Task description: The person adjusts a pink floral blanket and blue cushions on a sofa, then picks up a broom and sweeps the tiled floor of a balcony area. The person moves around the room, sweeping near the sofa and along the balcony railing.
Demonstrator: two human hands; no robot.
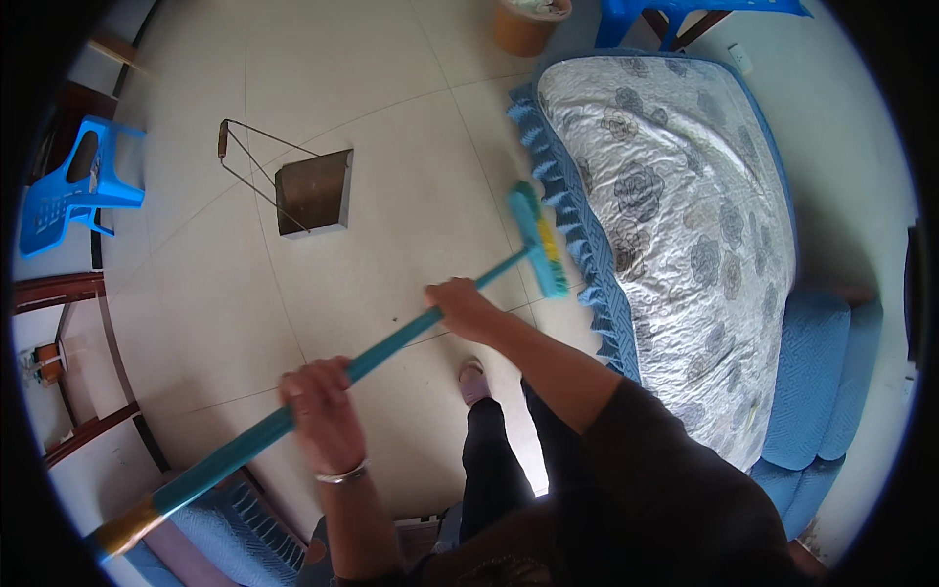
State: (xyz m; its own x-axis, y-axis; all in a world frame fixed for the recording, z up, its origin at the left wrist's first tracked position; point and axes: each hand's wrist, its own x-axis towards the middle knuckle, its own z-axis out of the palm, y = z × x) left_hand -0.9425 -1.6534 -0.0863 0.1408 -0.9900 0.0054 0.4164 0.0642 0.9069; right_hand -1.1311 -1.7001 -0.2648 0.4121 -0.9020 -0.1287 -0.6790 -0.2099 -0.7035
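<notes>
A broom with a long teal handle (pixel 396 340) runs slantwise from the lower left up to its head. My left hand (pixel 323 406), with a silver bracelet at the wrist, is closed around the middle of the handle. Farther up, my right hand (pixel 462 308) grips the same handle nearer the head. The teal and yellow broom head (pixel 536 240) rests by the floor beside the blue ruffled edge of a covered piece of furniture. On the tiles ahead and to the left lies a metal dustpan (pixel 315 192) with a wire handle, apart from the broom.
The furniture at right wears a grey flowered cover (pixel 675 215); blue cushions (pixel 810 382) lie behind it. A blue plastic chair (pixel 83 186) stands at far left, a brown bucket (pixel 528 27) at the far end. A small dark speck (pixel 395 319) is on the tiled floor (pixel 411 176).
</notes>
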